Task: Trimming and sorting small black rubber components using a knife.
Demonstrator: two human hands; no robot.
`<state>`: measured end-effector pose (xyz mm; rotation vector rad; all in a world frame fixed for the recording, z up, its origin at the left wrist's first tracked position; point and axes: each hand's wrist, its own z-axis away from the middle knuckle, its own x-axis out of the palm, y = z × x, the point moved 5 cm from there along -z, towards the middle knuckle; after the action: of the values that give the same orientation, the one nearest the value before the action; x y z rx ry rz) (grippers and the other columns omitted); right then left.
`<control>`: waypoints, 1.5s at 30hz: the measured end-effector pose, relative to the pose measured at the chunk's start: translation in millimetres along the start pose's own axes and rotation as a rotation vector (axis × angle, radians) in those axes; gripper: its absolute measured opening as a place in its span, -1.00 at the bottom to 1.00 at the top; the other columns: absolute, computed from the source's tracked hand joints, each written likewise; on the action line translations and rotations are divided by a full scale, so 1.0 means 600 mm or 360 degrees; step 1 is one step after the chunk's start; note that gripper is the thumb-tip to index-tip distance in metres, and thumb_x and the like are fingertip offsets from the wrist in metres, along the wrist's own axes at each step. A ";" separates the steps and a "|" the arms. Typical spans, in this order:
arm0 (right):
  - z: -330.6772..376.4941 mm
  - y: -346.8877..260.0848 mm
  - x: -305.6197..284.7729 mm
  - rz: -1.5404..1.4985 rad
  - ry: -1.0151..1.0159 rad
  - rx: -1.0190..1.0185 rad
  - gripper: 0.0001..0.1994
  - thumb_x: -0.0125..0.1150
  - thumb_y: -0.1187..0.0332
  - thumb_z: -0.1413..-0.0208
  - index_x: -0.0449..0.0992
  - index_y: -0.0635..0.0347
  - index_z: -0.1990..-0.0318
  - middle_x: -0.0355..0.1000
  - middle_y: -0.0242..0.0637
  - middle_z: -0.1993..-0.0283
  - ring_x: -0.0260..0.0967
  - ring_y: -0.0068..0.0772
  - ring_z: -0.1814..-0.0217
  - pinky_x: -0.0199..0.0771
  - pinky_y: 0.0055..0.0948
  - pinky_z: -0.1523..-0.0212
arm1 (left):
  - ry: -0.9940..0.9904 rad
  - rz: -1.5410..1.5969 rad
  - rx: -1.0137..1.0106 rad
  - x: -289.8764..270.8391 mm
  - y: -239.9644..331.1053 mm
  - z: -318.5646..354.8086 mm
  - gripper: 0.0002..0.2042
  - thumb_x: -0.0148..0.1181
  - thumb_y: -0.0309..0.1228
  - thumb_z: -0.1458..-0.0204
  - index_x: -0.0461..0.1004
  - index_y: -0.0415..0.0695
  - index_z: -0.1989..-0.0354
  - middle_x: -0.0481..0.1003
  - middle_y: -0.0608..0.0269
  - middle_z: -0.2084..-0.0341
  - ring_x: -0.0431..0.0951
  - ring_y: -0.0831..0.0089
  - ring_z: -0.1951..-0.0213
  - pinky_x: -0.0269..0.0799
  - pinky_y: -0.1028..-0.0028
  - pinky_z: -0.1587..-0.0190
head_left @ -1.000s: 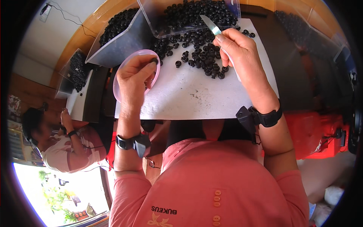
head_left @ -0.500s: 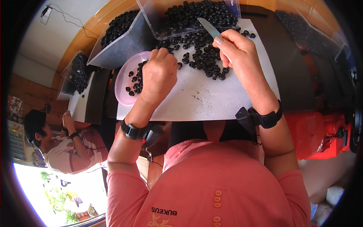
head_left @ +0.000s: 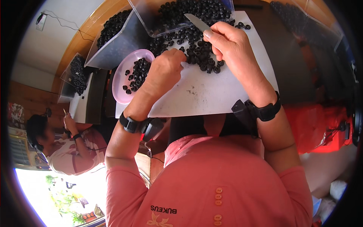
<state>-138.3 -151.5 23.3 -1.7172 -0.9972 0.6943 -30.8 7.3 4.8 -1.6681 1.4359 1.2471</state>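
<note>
Plainly, our right hand (head_left: 233, 45) is wrapped around the knife (head_left: 197, 22), thumb at the root of the blade, which points up and left across the front bin (head_left: 150, 22); our left hand (head_left: 166, 69) is curled at the left edge of the loose black pieces (head_left: 204, 57), fingertips tucked out of sight (so we cannot tell whether it grips a piece or only touches one). The loose heap lies on the white board (head_left: 211, 104), on our side of the bin; more pieces sit in the pink bowl (head_left: 121, 77), just left of our left hand; others lie in the bin. To handle all this well, we want the blade angled away from the left fingers, since both hands are near the same heap; a light pinch on one piece seems better than a fistful, as such round things probably roll; a steady right wrist likely helps too.
</note>
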 end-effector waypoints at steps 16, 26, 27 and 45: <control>0.007 -0.003 0.020 0.0253 -0.0245 -0.0003 -0.83 0.19 0.33 -0.22 0.56 0.27 0.29 0.27 -0.48 0.65 0.13 -0.69 0.61 0.09 -0.52 0.59 | 0.0358 0.0272 -0.0269 -0.023 0.031 0.060 -0.79 0.36 -0.59 0.21 0.55 -0.21 0.34 0.45 0.14 0.34 0.48 0.12 0.23 0.45 0.24 0.19; 0.003 0.011 0.023 0.0469 -0.0352 0.0058 -0.77 0.19 0.28 -0.22 0.52 0.28 0.37 0.24 -0.40 0.67 0.13 -0.59 0.62 0.14 -0.41 0.56 | 0.0415 0.0726 -0.0426 0.004 0.004 0.043 -0.84 0.23 -0.61 -0.01 0.57 -0.23 0.22 0.52 0.19 0.35 0.54 0.33 0.33 0.49 0.43 0.30; 0.005 0.011 0.023 0.0482 -0.0360 0.0063 -0.76 0.19 0.27 -0.22 0.51 0.28 0.38 0.24 -0.38 0.68 0.13 -0.57 0.62 0.15 -0.40 0.56 | 0.0398 0.1057 -0.0575 0.008 0.004 0.045 -0.85 0.20 -0.61 -0.05 0.57 -0.25 0.19 0.53 0.20 0.36 0.54 0.39 0.36 0.47 0.48 0.34; 0.008 0.022 0.035 0.0521 -0.0490 0.0015 -0.69 0.15 0.23 -0.25 0.44 0.27 0.46 0.19 -0.26 0.70 0.11 -0.43 0.65 0.12 -0.31 0.55 | 0.0445 0.2602 -0.0890 0.023 0.033 0.035 -0.87 0.09 -0.56 -0.24 0.50 -0.34 0.12 0.55 0.16 0.37 0.50 0.52 0.46 0.44 0.53 0.48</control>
<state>-127.7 -133.3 9.1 -1.8197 -0.9224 1.2015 -56.0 15.6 -13.1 -0.6107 3.0036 2.3920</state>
